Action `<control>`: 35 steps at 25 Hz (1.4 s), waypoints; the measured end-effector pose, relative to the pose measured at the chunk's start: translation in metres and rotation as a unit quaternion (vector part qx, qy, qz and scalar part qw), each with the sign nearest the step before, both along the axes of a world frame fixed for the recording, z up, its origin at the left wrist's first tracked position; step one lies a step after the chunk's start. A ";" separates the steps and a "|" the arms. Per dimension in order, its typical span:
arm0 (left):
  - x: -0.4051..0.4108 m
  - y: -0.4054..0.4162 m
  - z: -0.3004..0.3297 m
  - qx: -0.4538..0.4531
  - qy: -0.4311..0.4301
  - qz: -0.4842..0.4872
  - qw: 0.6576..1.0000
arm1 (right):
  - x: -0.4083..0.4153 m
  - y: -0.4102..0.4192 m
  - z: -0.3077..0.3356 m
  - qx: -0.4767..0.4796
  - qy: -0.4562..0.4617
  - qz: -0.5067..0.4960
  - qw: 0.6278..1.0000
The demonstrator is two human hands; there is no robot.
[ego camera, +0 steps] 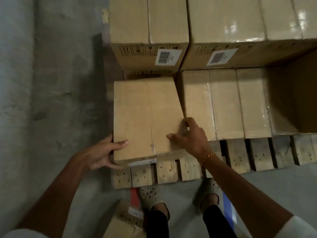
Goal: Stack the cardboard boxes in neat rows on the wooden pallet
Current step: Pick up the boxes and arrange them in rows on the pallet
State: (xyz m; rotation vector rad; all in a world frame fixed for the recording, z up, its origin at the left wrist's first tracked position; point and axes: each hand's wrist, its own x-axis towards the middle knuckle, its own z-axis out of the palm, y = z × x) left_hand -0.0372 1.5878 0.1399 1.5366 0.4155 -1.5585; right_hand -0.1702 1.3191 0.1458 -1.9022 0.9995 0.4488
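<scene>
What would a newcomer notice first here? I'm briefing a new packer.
Centre frame, both hands grip one cardboard box on the wooden pallet: left hand at its near left corner, right hand at its right edge. Behind it stand taller stacked boxes with barcode labels.

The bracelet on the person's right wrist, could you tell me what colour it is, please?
Gold; the bracelet shows best in the head view, just behind the right hand.

A grey concrete floor, mottled and scuffed, fills the left side and the near edge. A red tape strip and a blue tape strip mark it. The light is dim, with deep shadow at right.
</scene>
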 end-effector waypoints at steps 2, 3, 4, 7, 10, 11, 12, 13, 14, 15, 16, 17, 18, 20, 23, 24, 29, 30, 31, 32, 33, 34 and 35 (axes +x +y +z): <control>0.004 -0.005 -0.035 -0.033 0.010 0.036 0.999 | 0.011 -0.009 -0.027 -0.058 -0.016 0.031 0.998; 0.006 -0.006 -0.051 -0.043 0.005 0.048 0.998 | 0.015 -0.012 -0.039 -0.086 -0.018 0.056 0.995; 0.006 -0.007 -0.063 -0.047 -0.004 0.054 0.997 | 0.017 -0.013 -0.048 -0.117 -0.018 0.092 0.989; 0.007 -0.013 -0.092 -0.047 -0.054 0.059 0.996 | 0.009 -0.008 -0.070 -0.196 -0.007 0.194 0.961; 0.003 -0.014 -0.112 -0.056 -0.078 0.060 0.994 | -0.008 -0.004 -0.085 -0.214 -0.005 0.234 0.948; 0.001 -0.013 -0.117 -0.058 -0.078 0.062 0.993 | -0.013 -0.002 -0.087 -0.224 -0.008 0.245 0.943; -0.001 -0.013 -0.121 -0.059 -0.078 0.059 0.993 | -0.018 -0.003 -0.092 -0.232 -0.016 0.249 0.940; -0.002 -0.012 -0.122 -0.056 -0.079 0.057 0.994 | -0.022 -0.003 -0.094 -0.237 -0.021 0.251 0.938; -0.004 -0.015 -0.121 -0.051 -0.083 0.059 0.993 | -0.026 -0.003 -0.098 -0.241 -0.030 0.258 0.935; -0.006 -0.020 -0.119 -0.044 -0.089 0.070 0.993 | -0.029 -0.004 -0.101 -0.246 -0.036 0.272 0.930; -0.008 -0.027 -0.116 -0.035 -0.096 0.083 0.991 | -0.033 -0.006 -0.104 -0.254 -0.040 0.291 0.922; -0.010 -0.034 -0.115 -0.022 -0.105 0.095 0.990 | -0.035 -0.008 -0.108 -0.266 -0.039 0.310 0.912; -0.012 -0.040 -0.113 -0.005 -0.116 0.105 0.988 | -0.037 -0.010 -0.111 -0.279 -0.038 0.324 0.903; -0.016 -0.046 -0.113 0.014 -0.127 0.116 0.985 | -0.040 -0.014 -0.113 -0.305 -0.046 0.332 0.891; -0.023 -0.045 -0.114 0.006 -0.131 0.123 0.984 | -0.041 -0.025 -0.109 -0.319 -0.068 0.343 0.881; -0.024 -0.045 -0.115 0.008 -0.137 0.120 0.983 | -0.040 -0.029 -0.108 -0.320 -0.071 0.352 0.877; -0.032 -0.049 -0.120 0.054 -0.212 0.098 0.971 | -0.035 -0.027 -0.114 -0.326 -0.051 0.349 0.877; -0.035 -0.051 -0.119 0.067 -0.226 0.096 0.967 | -0.035 -0.025 -0.115 -0.327 -0.049 0.346 0.878; -0.038 -0.052 -0.118 0.079 -0.240 0.094 0.963 | -0.036 -0.024 -0.115 -0.327 -0.048 0.346 0.878; -0.040 -0.054 -0.116 0.089 -0.254 0.087 0.959 | -0.036 -0.025 -0.114 -0.326 -0.048 0.349 0.877; -0.041 -0.055 -0.114 0.102 -0.265 0.079 0.956 | -0.037 -0.028 -0.113 -0.326 -0.045 0.358 0.874; -0.042 -0.056 -0.111 0.117 -0.277 0.070 0.951 | -0.037 -0.031 -0.112 -0.326 -0.044 0.371 0.869; -0.043 -0.057 -0.110 0.133 -0.288 0.065 0.946 | -0.037 -0.035 -0.110 -0.327 -0.046 0.384 0.862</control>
